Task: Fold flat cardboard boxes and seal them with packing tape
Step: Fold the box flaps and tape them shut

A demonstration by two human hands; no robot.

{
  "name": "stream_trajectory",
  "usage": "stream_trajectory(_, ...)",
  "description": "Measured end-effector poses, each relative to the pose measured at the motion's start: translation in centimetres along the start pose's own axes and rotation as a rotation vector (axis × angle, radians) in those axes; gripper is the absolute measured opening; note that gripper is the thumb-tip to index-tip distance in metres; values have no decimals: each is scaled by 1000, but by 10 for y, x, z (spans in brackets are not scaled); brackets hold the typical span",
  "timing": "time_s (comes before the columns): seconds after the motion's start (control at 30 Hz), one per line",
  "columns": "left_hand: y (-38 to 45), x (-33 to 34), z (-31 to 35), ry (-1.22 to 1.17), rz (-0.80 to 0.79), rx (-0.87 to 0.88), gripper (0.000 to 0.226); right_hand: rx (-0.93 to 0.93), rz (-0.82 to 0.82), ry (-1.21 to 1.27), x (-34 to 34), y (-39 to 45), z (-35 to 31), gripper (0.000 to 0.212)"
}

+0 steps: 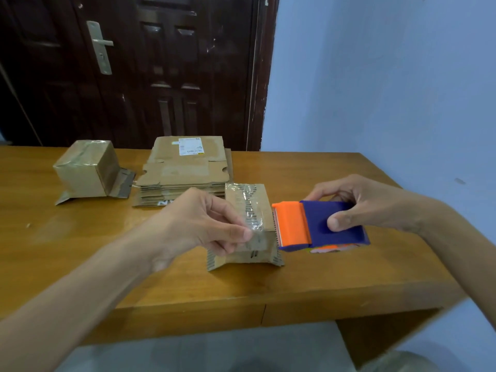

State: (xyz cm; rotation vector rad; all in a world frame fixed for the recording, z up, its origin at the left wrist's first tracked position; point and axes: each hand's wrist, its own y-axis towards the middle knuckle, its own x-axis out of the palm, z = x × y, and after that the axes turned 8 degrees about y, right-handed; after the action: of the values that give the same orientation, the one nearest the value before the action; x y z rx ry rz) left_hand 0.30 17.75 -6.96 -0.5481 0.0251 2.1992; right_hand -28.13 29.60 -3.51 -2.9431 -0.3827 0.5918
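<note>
Left hand (204,224): fingers pinched on the clear tape (248,210) at the near top edge of the small box (252,232).
Right hand (357,202): wrapped around the blue-and-orange tape dispenser (319,226), its orange end against the box's right side.
Small box: mid-bench (80,251).
Flat boxes (185,170): stacked behind it.
Taped box (86,170): far left.

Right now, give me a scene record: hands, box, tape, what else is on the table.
left hand: pinching clear tape at near edge of box
right hand: gripping dispenser, cutter end against box's right side
box: folded, tape along top
stack: flat cardboard, behind box
taped box: far left
table: wooden
</note>
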Motion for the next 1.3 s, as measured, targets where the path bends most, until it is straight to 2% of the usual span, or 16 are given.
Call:
stream_trajectory(0.13, 3, -9, -4, 68, 49, 5, 16, 76, -18, -56, -1, 8, 7, 68)
stream_trajectory(0.2, 5, -16, -2, 116, 36, -5, 14, 102, 3, -89, -1, 9, 4, 48)
stream_trajectory(0.27, 4, -36, -7, 121, 95, -54, 16, 114, 71, -149, -9, 4, 5, 34)
stream_trajectory(0.33, -4, -65, -17, 69, 210, -96, 32, 131, 274, -238, -22, -15, 15, 19)
stream_trajectory(0.4, -13, -81, -30, 26, 326, -114, 45, 67, 503, -128, -36, -32, 27, 11)
stream_trajectory(0.47, -15, -70, -35, -17, 354, -75, 36, -26, 594, 33, -40, -36, 35, 6)
stream_trajectory(0.53, -14, -38, -29, -45, 259, 3, 29, -65, 570, 134, -36, -30, 32, 4)
stream_trajectory(0.6, -15, -5, -14, -76, 176, 94, 32, -80, 494, 152, -33, -22, 26, 26)
stream_trajectory(0.7, -4, 22, 0, -167, 226, 198, 38, -123, 363, 222, -34, -12, 12, 29)
stream_trajectory(0.77, 12, 32, 4, -186, 214, 205, 42, -161, 267, 279, -32, -8, 3, 51)
stream_trajectory(0.9, 43, 46, 12, -477, -32, 136, 56, -266, 182, 264, -30, -1, -13, 50)
stream_trajectory(1.03, 41, 50, 10, -570, -367, 67, 73, -300, 183, 263, -29, -3, -25, 47)
stream_trajectory(1.07, 37, 49, 8, -574, -410, 75, 72, -299, 181, 256, -29, -5, -27, 47)
stream_trajectory(1.13, 30, 47, 5, -568, -380, 94, 49, -290, 174, 245, -27, -10, -26, 49)
stream_trajectory(1.2, 24, 46, 4, -532, -273, 92, 27, -271, 187, 229, -27, -13, -20, 51)
stream_trajectory(1.3, 18, 43, 6, -385, -76, 79, 23, -209, 220, 219, -25, -15, -12, 56)
